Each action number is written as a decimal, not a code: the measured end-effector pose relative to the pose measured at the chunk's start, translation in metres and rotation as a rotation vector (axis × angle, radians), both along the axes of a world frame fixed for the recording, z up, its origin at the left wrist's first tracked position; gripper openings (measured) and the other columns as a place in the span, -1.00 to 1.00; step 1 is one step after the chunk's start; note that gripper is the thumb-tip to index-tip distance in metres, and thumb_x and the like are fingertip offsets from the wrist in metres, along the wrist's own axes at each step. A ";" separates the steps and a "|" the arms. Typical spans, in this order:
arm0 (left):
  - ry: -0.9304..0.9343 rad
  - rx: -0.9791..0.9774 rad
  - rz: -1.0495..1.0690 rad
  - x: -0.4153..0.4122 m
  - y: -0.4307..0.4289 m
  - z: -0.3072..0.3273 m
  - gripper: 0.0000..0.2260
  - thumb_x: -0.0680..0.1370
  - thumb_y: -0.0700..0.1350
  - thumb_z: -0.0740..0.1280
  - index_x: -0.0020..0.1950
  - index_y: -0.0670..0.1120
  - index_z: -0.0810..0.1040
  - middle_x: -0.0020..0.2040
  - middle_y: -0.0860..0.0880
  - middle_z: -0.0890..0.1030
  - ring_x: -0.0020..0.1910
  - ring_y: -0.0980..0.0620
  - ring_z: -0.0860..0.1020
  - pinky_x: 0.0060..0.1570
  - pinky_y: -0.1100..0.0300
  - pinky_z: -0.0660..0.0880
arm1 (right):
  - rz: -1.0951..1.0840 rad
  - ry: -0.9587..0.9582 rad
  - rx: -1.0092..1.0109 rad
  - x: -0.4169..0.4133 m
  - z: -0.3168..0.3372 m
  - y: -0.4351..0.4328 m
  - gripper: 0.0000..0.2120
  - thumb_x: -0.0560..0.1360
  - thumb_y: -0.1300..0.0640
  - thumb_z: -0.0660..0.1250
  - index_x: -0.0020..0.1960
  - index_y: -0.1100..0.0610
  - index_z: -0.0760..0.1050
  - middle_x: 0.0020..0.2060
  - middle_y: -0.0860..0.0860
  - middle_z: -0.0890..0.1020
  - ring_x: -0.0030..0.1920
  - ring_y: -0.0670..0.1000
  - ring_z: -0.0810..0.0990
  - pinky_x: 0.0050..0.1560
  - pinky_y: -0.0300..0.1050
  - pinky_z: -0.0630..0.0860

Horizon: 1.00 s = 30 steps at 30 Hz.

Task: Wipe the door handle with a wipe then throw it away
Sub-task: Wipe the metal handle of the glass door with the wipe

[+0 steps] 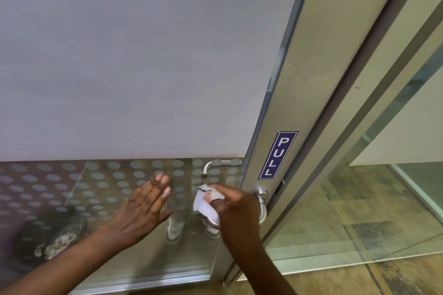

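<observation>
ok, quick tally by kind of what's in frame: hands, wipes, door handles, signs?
Hands: 2, left hand open flat near the glass, right hand holding the wipe
Wipes: 1, white wipe
Door handles: 2, near handle, far-side handle seen through the glass
Signs: 1, PULL sign
Total: 6

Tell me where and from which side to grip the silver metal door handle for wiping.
Grip the silver metal door handle on its curved lever bar, coming from the left, glass side, where the right hand already holds the white wipe. The bar curves out from its mount on the frame, leaving room for fingers to wrap behind.
</observation>
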<state>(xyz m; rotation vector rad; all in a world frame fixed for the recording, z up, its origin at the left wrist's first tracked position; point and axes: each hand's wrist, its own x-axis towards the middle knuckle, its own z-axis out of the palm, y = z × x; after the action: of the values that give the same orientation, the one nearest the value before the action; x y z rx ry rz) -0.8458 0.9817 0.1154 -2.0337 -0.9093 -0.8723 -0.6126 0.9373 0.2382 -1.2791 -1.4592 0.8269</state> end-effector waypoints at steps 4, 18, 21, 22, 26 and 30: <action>0.017 -0.007 0.009 0.004 -0.001 0.006 -0.17 0.49 0.05 0.41 0.56 -0.24 0.02 0.59 -0.21 0.08 0.54 -0.16 0.15 0.52 0.02 0.09 | -0.239 0.460 -0.118 0.038 -0.003 -0.008 -0.68 0.37 0.31 0.44 -0.18 -0.14 0.70 -0.31 -0.10 0.74 -0.31 -0.14 0.68 -0.32 -0.30 0.56; 0.059 0.010 0.103 0.017 -0.007 0.007 -0.18 0.49 0.02 0.36 0.55 -0.27 0.00 0.59 -0.25 0.03 0.56 -0.17 0.07 0.53 -0.01 0.04 | -0.498 0.700 -0.360 0.104 -0.078 0.013 -0.80 0.38 0.47 0.39 -0.07 0.26 0.67 -0.26 0.15 0.70 -0.21 0.05 0.64 -0.07 -0.14 0.58; 0.065 -0.008 0.115 0.017 -0.008 0.007 -0.20 0.50 0.02 0.35 0.56 -0.27 -0.01 0.59 -0.25 0.02 0.56 -0.17 0.06 0.53 -0.02 0.03 | -0.478 0.792 -0.415 0.098 -0.079 0.016 -0.78 0.40 0.50 0.34 -0.07 0.27 0.66 -0.30 0.06 0.74 -0.25 -0.04 0.70 -0.29 -0.32 0.58; 0.069 -0.010 0.121 0.017 -0.008 0.007 -0.20 0.50 0.02 0.35 0.56 -0.27 -0.01 0.59 -0.25 0.02 0.56 -0.17 0.07 0.53 -0.02 0.03 | -0.480 0.838 -0.449 0.097 -0.080 0.015 -0.77 0.42 0.49 0.31 -0.07 0.26 0.65 -0.30 0.05 0.74 -0.23 -0.02 0.70 -0.32 -0.32 0.58; 0.068 -0.004 0.135 0.018 -0.010 0.010 -0.21 0.50 0.01 0.33 0.56 -0.27 0.00 0.60 -0.24 0.02 0.56 -0.17 0.07 0.54 -0.01 0.02 | -0.476 1.009 -0.523 0.092 -0.077 0.014 -0.71 0.44 0.49 0.18 -0.10 0.26 0.63 -0.26 0.10 0.72 -0.20 0.05 0.66 -0.35 -0.24 0.59; 0.069 0.001 0.149 0.021 -0.011 0.012 -0.21 0.50 0.02 0.32 0.56 -0.27 -0.01 0.60 -0.23 0.01 0.57 -0.16 0.05 0.54 -0.01 0.01 | -0.381 1.375 -0.519 0.088 -0.070 0.012 -0.68 0.28 0.49 0.13 -0.27 0.34 0.66 -0.34 0.16 0.72 -0.35 0.06 0.71 -0.38 -0.21 0.63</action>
<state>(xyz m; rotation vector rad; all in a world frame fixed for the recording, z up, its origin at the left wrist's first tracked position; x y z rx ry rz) -0.8250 0.9711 0.1269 -1.9548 -1.0071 -0.7173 -0.5248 0.9495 0.1679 -0.8797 0.0962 1.4270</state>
